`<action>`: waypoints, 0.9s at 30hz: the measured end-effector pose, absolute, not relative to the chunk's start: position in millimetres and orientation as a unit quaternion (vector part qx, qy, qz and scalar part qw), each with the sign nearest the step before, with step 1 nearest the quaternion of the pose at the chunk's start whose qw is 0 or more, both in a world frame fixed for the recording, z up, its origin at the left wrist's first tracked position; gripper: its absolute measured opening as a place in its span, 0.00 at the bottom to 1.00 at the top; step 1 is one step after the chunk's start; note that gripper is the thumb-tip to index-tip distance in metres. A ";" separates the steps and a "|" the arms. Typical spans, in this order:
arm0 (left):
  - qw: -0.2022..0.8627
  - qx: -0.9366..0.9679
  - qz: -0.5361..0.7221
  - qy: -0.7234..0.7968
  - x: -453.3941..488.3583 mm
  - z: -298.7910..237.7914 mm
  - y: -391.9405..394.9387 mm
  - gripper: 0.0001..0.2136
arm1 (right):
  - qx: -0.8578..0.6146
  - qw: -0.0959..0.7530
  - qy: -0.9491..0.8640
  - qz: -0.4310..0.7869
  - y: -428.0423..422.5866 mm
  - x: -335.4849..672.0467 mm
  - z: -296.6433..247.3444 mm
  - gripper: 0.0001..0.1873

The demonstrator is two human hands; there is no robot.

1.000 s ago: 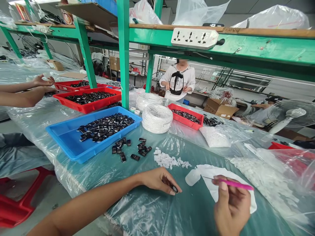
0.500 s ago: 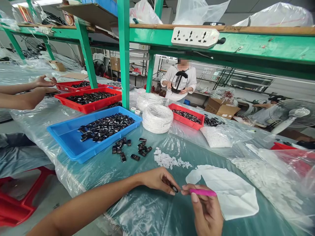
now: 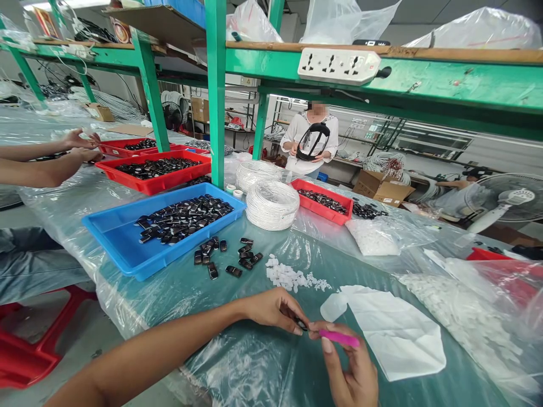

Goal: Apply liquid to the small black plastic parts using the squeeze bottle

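Note:
Over the front of the plastic-covered table [image 3: 254,356], my left hand [image 3: 274,310] pinches a small black oval piece [image 3: 301,324]. My right hand [image 3: 354,370] is closed on a slim pink stick-like tool [image 3: 340,338]. Its fingertips meet the black piece, and the tool's tip cannot be made out. Beyond my hands lies a heap of small white plastic parts [image 3: 288,275]. Several glossy black pieces [image 3: 233,271] lie loose to the left of that heap. Right of my right hand a white sheet [image 3: 399,333] is spread flat.
A blue tray [image 3: 114,249] of black pieces sits at left, with red trays [image 3: 153,183] behind. White cable coils [image 3: 272,206] stand mid-table. A green shelf post [image 3: 216,96] rises there. A co-worker's arms [image 3: 42,164] reach in from the left; another person [image 3: 311,135] stands beyond.
My right hand has shifted slightly left with the pink tool, closer to the black piece. My left hand stays nearly still. The person behind has tilted the black strapped item.

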State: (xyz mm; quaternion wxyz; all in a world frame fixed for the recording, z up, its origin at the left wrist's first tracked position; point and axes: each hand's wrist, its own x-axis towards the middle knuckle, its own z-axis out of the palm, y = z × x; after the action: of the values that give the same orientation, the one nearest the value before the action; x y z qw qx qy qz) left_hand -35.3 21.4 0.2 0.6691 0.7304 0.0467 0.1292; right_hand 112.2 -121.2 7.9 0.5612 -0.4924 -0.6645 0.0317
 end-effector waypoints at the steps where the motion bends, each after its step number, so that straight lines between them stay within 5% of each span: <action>1: 0.668 0.731 0.129 0.049 -35.2 -0.2 21.8 0.18 | -0.490 0.545 -0.680 0.015 -121.3 112.6 8.5 0.11; 9: 0.665 0.729 0.152 0.053 -36.2 2.3 23.2 0.19 | -0.419 0.445 -0.790 -0.055 -119.5 121.4 10.9 0.23; 16: 0.663 0.727 0.167 0.067 -36.9 2.6 21.7 0.18 | -0.380 0.359 -0.839 -0.149 -118.5 129.9 12.2 0.23; 23: 0.664 0.723 0.183 0.062 -35.9 -0.4 21.3 0.19 | -0.428 0.465 -0.760 -0.150 -121.4 111.2 -4.4 0.13; 27: 0.665 0.721 0.183 0.067 -36.7 0.9 21.0 0.19 | -0.431 0.456 -0.762 -0.160 -120.4 111.4 -5.6 0.13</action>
State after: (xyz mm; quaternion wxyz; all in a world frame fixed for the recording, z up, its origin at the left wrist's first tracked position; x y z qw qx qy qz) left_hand -36.7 21.0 0.9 0.6650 0.7211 0.0670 0.1826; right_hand 111.4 -120.4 -5.6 0.4563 -0.4309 -0.7619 -0.1600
